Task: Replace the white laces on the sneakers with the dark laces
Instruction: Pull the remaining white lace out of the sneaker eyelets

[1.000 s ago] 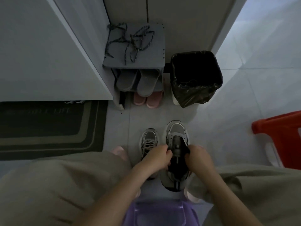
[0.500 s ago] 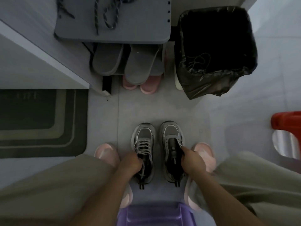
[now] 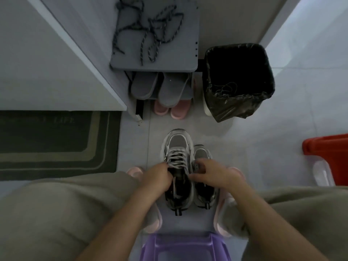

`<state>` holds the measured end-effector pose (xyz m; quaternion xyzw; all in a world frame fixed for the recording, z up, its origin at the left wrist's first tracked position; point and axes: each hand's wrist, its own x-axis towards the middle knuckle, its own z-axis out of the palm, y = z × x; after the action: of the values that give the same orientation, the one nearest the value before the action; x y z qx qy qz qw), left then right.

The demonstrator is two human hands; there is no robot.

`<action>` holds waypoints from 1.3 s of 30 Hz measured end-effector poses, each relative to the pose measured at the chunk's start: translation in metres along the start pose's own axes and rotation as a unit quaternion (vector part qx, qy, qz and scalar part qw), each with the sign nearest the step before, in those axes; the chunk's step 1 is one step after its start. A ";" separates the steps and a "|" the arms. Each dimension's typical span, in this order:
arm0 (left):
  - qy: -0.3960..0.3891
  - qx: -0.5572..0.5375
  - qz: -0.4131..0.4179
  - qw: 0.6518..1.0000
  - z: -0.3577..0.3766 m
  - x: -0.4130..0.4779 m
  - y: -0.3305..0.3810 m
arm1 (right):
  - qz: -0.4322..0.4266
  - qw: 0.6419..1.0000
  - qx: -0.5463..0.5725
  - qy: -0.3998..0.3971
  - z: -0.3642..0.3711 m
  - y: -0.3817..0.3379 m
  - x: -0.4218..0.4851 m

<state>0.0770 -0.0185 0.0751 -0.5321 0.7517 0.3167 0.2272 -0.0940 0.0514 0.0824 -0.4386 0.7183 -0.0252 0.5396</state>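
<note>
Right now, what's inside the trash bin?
Inside the trash bin, lined with a black bag, a loose tangle of thin lace lies against the near wall. The rest of the interior is too dark to tell what else is there.

Both forearms reach forward and down between the knees — left hand (image 3: 159,176) curled with its fingers (image 3: 166,167) bunched, right hand (image 3: 214,174) loosely bent, knuckles up.
</note>
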 end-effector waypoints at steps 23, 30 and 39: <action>0.231 -0.091 0.142 0.958 -0.016 -0.269 0.007 | -0.173 0.922 0.053 0.341 0.086 -0.034 -0.255; 0.244 -0.083 0.145 0.955 -0.007 -0.264 0.008 | -0.152 0.915 0.047 0.371 0.096 -0.032 -0.255; 0.267 -0.113 0.158 0.944 -0.013 -0.269 0.003 | -0.165 0.894 0.128 0.396 0.092 -0.032 -0.255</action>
<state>0.1631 0.1492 0.2679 -0.4938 0.8186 0.2772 -0.0964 0.0067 0.2399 0.2528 -0.4321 0.7802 -0.3768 0.2502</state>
